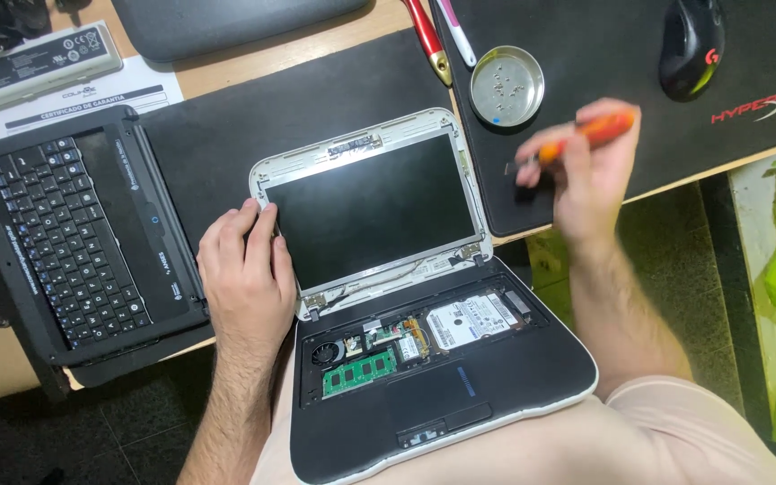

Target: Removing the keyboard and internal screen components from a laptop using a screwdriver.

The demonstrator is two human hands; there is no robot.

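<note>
A small opened laptop (424,305) is rested on the lap and against the desk edge, its keyboard deck removed so that the hard drive (471,321), fan and green memory module (359,373) are exposed. The left hand (244,269) is laid flat, fingers together, on the left edge of the white screen bezel (262,175), gripping nothing. An orange-handled screwdriver (586,135) is clamped in the closed right hand (586,171), raised above the black mat (604,117); the motion is blurred. The removed keyboard panel (74,233) is lying to the left, and a round metal dish (507,85) holding screws is placed near the screwdriver.
</note>
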